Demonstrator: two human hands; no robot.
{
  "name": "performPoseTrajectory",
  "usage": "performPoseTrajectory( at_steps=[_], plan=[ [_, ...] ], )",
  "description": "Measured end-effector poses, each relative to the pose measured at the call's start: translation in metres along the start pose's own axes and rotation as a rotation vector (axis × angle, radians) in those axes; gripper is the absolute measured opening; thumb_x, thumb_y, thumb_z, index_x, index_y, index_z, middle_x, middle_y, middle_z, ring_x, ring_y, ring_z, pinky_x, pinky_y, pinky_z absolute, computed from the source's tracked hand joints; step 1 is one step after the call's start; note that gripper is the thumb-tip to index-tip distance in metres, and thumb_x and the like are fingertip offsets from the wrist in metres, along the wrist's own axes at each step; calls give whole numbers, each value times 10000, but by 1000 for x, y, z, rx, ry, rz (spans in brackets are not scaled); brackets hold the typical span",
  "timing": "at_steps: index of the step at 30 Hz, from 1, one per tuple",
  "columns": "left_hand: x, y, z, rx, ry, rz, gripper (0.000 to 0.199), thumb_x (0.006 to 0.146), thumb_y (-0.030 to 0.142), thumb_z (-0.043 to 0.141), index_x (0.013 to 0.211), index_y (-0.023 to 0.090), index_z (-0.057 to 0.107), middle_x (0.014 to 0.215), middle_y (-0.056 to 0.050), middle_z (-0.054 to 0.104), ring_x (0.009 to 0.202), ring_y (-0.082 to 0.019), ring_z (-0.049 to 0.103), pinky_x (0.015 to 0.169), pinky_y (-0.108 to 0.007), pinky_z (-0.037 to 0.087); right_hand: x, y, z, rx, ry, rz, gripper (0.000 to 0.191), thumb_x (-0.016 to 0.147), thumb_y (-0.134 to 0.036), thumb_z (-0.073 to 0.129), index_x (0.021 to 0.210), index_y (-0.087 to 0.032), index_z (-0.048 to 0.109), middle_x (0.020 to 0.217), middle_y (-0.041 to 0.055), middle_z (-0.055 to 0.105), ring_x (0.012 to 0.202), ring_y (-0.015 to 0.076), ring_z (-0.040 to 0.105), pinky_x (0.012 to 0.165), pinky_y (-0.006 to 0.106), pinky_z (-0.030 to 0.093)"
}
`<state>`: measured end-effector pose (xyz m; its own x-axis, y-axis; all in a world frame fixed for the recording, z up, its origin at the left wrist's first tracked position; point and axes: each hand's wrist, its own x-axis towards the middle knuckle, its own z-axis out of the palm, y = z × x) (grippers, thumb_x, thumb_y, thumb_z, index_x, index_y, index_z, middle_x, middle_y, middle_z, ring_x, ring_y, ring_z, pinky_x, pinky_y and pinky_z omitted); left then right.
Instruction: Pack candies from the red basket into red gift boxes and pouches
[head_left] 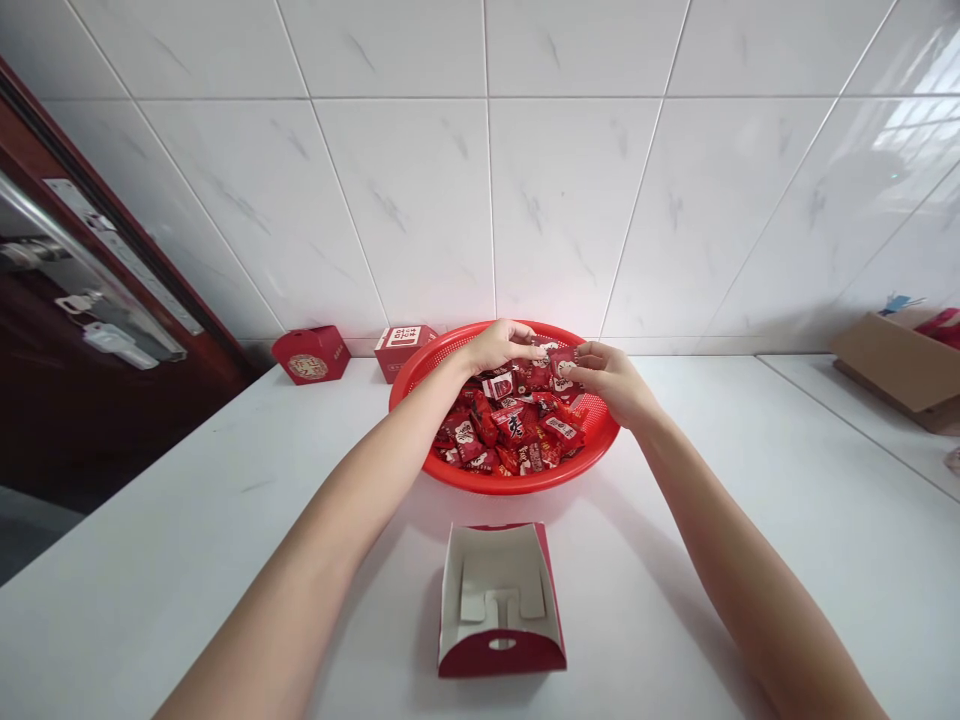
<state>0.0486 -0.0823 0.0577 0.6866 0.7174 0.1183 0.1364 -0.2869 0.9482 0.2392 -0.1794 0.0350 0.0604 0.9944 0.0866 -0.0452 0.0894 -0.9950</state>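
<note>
Small red wrapped snack packets [514, 425] fill a red plastic basket [517, 484] with perforated sides. Over its far part, my left hand [501, 346] pinches a dark red packet [538, 370] between thumb and fingers. Opposite it, my right hand [613, 382] grips another dark red packet [564, 368] by its edge. The two held packets are side by side, close together or touching; I cannot tell which. Nearer to me, between my forearms, stands an open red carton [501, 652] with a white inside, no packets in it and a small oval hole in its front flap.
Against the tiled wall, left of the basket, stand a closed red box [311, 356] with a gold round print and a red and white box [401, 350]. A brown cardboard box [896, 365] holding items is at the far right. A door [67, 330] with keys borders the left.
</note>
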Motion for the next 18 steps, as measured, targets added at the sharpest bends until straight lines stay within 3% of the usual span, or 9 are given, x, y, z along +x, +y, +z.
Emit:
performPoseTrajectory(
  at_steps=[8,18],
  plan=[
    [2,-2,3,17,135,33,352,594,396,884,742,125,714,728,-8,705,687,-145,615,669,-287,448,-1,-1,2,33,-3,-15,384,591,-309,911,793,-208,600,805,24,748,720,198,713,694,354,594],
    [2,-4,9,-131,151,-17,360,587,359,919,774,129,715,750,-11,725,699,-151,646,715,-305,486,-5,-2,5,30,-15,-62,357,605,-313,900,797,-212,616,837,44,775,775,225,731,767,397,599]
  ],
)
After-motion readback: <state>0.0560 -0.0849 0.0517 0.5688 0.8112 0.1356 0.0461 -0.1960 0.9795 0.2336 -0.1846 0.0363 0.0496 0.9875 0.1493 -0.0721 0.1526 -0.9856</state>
